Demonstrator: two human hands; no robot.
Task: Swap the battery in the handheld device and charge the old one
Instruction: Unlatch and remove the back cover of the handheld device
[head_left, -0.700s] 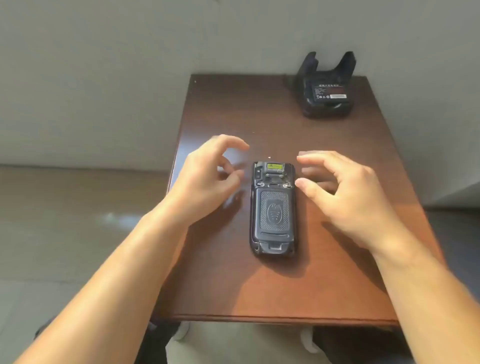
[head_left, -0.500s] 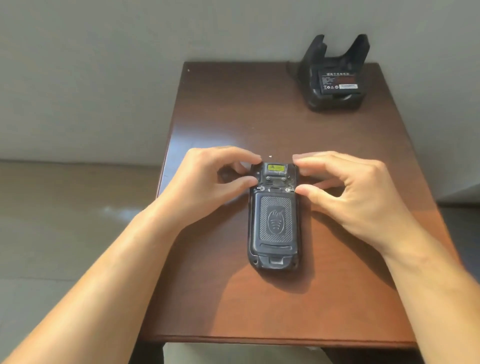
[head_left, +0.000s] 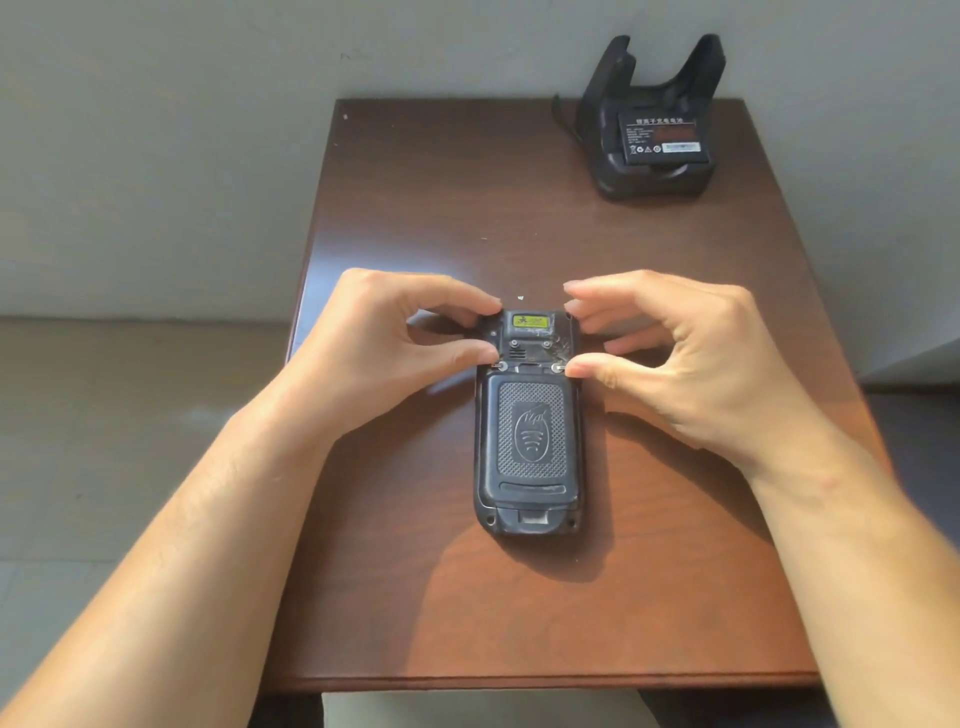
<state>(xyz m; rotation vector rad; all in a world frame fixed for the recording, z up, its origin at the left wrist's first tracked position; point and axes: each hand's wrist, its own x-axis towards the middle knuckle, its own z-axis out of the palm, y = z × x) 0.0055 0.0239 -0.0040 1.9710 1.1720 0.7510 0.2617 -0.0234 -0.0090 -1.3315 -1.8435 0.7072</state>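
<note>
Handheld device (head_left: 527, 426) lies face down, centre of brown table (head_left: 415, 197), back cover on. Left hand (head_left: 374, 353) at its top left corner, fingers narrowly pinched, thumb on left latch. Right hand (head_left: 691, 358) mirrors it at top right, thumb at right latch; actual contact hard to tell. Charging cradle (head_left: 654, 130) at far right corner holds a battery (head_left: 662, 137).

Handheld device (head_left: 527, 426) lying back-up at the middle of the worktop (head_left: 415, 208), its long axis running from near edge to far edge. Left hand (head_left: 374, 353) touches its far left side, right hand (head_left: 691, 358) its far right side. Charging cradle (head_left: 652, 119) stands at the far right corner, with a battery (head_left: 665, 137) seated in it.
</note>
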